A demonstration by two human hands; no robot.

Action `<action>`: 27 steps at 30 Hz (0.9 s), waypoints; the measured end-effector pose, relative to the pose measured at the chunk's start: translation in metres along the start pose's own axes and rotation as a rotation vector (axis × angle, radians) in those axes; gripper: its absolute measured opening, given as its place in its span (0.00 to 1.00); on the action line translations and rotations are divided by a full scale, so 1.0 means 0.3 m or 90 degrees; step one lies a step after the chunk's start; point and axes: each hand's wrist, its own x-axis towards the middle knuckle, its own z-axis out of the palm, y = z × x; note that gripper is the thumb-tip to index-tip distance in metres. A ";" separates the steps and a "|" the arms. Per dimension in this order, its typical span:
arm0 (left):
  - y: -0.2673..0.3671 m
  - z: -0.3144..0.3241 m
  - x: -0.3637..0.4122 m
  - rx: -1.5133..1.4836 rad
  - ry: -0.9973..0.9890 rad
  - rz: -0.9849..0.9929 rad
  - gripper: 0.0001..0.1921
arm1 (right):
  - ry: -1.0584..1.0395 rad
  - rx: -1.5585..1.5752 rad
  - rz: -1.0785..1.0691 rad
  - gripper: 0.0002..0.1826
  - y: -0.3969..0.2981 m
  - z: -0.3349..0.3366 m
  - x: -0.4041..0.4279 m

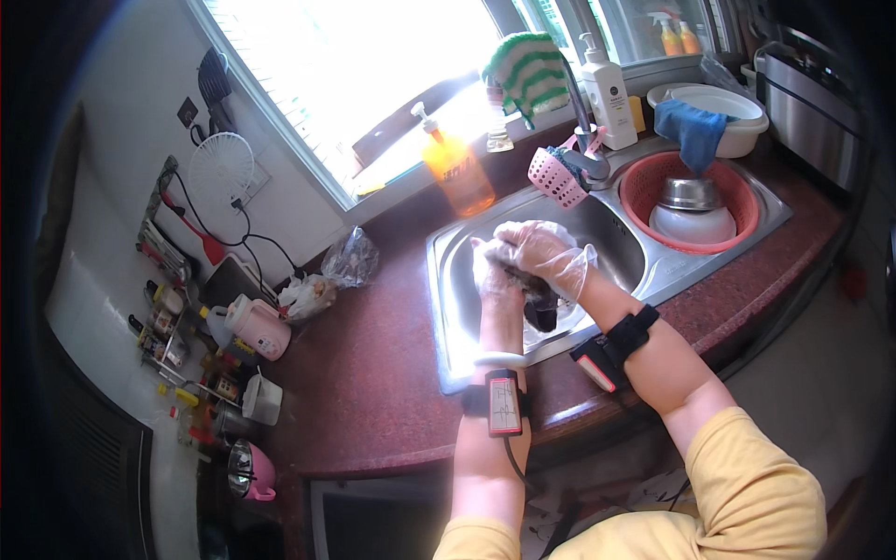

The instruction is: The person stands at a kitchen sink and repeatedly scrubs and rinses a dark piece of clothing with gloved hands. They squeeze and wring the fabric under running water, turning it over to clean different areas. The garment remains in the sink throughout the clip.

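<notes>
Both my hands are over the left basin of a stainless steel sink (458, 343), in clear plastic gloves. Between them is a dark, wet-looking item (540, 308) whose kind I cannot make out; its lower end hangs below my palms. My left hand (495, 269) holds it from the left side, fingers pointing away from me. Across its top lies my right hand (535, 248), with fingers curled against the left one. The glove's loose cuff (584, 269) flares at my right wrist. My hands hide the item's upper part and some of the basin floor.
A pink perforated caddy (558, 176) hangs by the faucet (593, 166). Bowls sit in a red colander (633, 217) in the right basin. An orange pump bottle (458, 175) stands behind the sink. Plastic bags (350, 257) and a pink jug (259, 325) line the left wall.
</notes>
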 end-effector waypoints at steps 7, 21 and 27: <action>0.273 0.129 -0.051 -0.503 0.002 -0.354 0.21 | 0.096 0.305 0.265 0.23 0.203 -0.020 0.043; 0.094 -0.023 -0.034 -0.255 0.133 -0.296 0.15 | -0.137 0.132 0.281 0.38 0.156 -0.115 0.010; 0.097 -0.058 -0.121 -0.161 0.200 -0.204 0.13 | -0.264 0.122 0.520 0.36 0.143 -0.126 0.010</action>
